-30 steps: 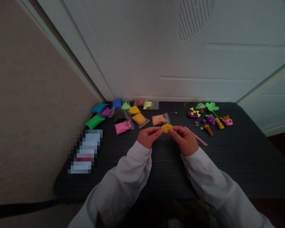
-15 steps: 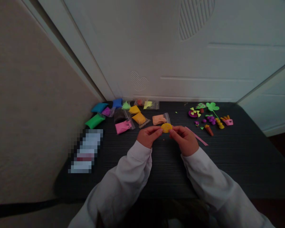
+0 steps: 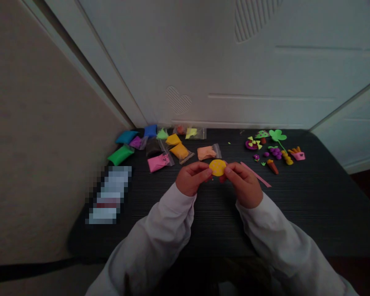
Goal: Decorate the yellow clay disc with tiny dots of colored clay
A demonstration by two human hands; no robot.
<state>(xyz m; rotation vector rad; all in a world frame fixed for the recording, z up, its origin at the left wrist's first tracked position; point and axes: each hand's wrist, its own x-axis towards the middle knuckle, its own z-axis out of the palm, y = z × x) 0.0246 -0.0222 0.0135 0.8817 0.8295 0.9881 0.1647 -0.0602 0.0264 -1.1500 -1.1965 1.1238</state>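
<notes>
A flat yellow clay disc point(image 3: 217, 167) with small pinkish spots is held up between both hands, a little above the dark table. My left hand point(image 3: 191, 178) pinches its left edge between thumb and fingers. On the opposite edge, my right hand point(image 3: 244, 183) has the same kind of pinch. Just beyond the disc lies an open bag of peach clay point(image 3: 207, 153). A thin pink clay strip point(image 3: 256, 175) rests on the table beside my right hand, partly behind its fingers.
Bags of coloured clay, among them a pink one point(image 3: 158, 163) and a green one point(image 3: 121, 155), lie at the back left. Small clay models, including a purple grape bunch point(image 3: 275, 153) and a green clover point(image 3: 278, 135), stand at the back right. A blurred-out rectangle point(image 3: 111, 195) covers the left side.
The disc has been tilted so its spotted face shows more fully. Both hands keep their pinch on it and have shifted slightly apart. The whole view has moved a little.
</notes>
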